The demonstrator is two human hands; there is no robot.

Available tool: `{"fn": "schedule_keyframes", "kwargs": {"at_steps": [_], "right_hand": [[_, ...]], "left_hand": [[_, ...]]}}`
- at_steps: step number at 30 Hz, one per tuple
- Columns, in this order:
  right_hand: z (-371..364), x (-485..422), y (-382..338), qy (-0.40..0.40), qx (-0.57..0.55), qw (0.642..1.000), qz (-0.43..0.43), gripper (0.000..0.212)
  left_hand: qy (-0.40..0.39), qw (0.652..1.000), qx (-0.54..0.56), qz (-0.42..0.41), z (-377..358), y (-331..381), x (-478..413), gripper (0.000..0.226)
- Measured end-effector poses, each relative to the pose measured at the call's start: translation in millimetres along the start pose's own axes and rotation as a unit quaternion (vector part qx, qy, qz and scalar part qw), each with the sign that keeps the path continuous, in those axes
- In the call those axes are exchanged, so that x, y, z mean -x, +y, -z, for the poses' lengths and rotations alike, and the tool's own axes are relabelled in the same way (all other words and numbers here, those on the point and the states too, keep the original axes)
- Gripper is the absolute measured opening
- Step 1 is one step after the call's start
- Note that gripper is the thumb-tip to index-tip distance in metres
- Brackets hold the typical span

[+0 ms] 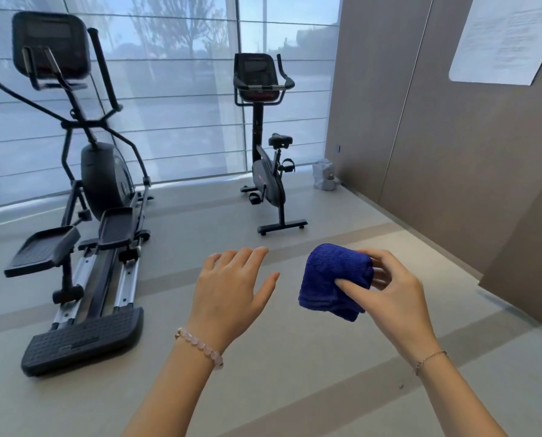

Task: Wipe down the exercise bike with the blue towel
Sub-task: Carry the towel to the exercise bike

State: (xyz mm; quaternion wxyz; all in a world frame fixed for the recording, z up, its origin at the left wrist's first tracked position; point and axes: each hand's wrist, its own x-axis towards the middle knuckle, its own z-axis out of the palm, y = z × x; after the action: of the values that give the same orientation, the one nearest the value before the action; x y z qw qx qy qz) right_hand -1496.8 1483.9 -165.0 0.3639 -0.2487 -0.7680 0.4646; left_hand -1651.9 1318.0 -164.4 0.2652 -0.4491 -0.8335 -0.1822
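Gym corner with big shaded windows (168, 89) and pale floor (294, 373), and honestly the main risk is cleaning the wrong machine. The exercise bike (268, 146) stands well ahead by the window, but an elliptical (102, 197) sits much nearer on the left and could get wiped by mistake. The blue towel (335, 279) is bunched up in the right hand (395, 294), pinched between thumb and fingers, nowhere near the bike yet. That hold looks loose, so it could slip on the walk over. The left hand (228, 294) is spread flat, holding nothing. A wadded towel also wipes poorly, I reckon.
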Motion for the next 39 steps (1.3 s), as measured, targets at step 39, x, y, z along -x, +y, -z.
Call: {"fn": "schedule_keyframes", "kwargs": {"at_steps": [39], "right_hand": [[-134.6, -686.2, 203.4, -0.049, 0.023, 0.998, 0.018, 0.044]], "left_hand": [[0.003, 0.999, -0.024, 0.045, -409.9, -163.6, -551.1, 0.044]]}}
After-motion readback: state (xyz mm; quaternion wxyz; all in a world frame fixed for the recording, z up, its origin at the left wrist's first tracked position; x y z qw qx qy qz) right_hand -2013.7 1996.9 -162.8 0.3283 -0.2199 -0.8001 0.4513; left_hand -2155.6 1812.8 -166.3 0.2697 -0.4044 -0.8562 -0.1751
